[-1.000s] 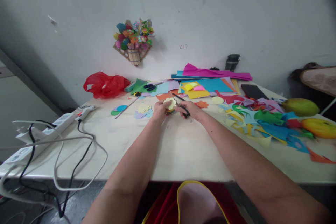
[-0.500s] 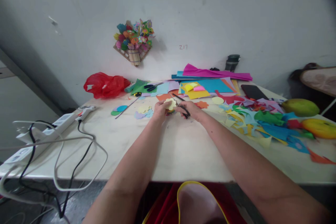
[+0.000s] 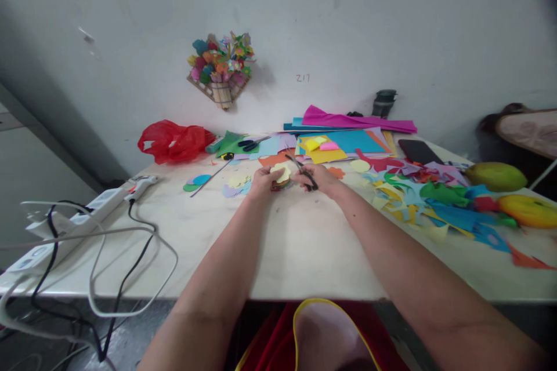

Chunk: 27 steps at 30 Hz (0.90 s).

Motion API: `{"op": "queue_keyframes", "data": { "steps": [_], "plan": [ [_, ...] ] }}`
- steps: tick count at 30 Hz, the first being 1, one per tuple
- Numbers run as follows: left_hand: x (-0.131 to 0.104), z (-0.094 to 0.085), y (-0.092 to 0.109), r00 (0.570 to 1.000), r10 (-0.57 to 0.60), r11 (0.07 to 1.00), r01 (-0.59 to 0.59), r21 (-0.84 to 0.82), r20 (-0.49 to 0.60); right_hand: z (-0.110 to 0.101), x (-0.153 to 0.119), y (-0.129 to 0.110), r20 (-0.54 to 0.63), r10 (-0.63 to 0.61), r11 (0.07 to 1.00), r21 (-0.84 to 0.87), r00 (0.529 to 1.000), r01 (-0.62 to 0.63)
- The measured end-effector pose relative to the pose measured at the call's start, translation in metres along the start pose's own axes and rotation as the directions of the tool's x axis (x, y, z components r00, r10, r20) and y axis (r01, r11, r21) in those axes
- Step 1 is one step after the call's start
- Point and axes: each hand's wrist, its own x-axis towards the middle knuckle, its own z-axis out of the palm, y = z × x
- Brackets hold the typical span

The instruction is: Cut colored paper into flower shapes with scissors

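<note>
My left hand pinches a stack of scalloped paper flowers, pale yellow on top with other colours showing beneath. Black-handled scissors sit in my right hand, just right of the stack, their blades pointing up and away to the left. Whether the blades touch the paper I cannot tell. Left of my hands lie pale yellow, lilac and blue cut-outs. An orange flower cut-out and a pale yellow disc rest to the right.
Coloured scraps spread over the right side, with mangoes and a phone beside them. Paper sheets and a second pair of scissors lie at the back. A red bag and power strip stand left.
The scissors have turned slightly in my right hand, and their blades look closer together. My left hand keeps its hold on the stack, with more of its lower layers showing.
</note>
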Motion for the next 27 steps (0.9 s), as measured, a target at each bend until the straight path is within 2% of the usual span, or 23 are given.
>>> {"op": "queue_keyframes", "data": {
  "steps": [6,14,19,21,24,27],
  "plan": [
    [0.002,-0.002,-0.004,0.992,-0.045,0.995,0.034,0.094,0.119,-0.008,0.004,0.003,-0.084,-0.105,0.989,0.094,0.991,0.113],
    [-0.004,0.001,-0.003,0.972,-0.093,0.986,0.06,0.156,0.214,-0.008,0.004,0.003,-0.052,-0.162,0.983,0.075,0.985,0.166],
    [-0.008,0.005,-0.002,0.958,-0.133,0.986,0.102,0.132,0.254,-0.007,0.004,0.002,-0.068,-0.152,0.987,0.032,0.986,0.155],
    [-0.007,0.004,0.0,0.958,-0.159,0.987,0.147,0.066,0.241,-0.008,0.005,0.003,-0.09,-0.149,0.987,0.048,0.985,0.154],
    [-0.005,0.003,0.004,0.966,-0.208,0.975,0.217,-0.046,0.155,-0.01,0.008,0.005,-0.128,-0.142,0.986,0.071,0.982,0.152],
    [-0.005,0.001,0.007,0.959,-0.256,0.962,0.264,-0.062,0.12,-0.01,0.01,0.006,-0.148,-0.138,0.986,0.069,0.979,0.149]
  ]
}}
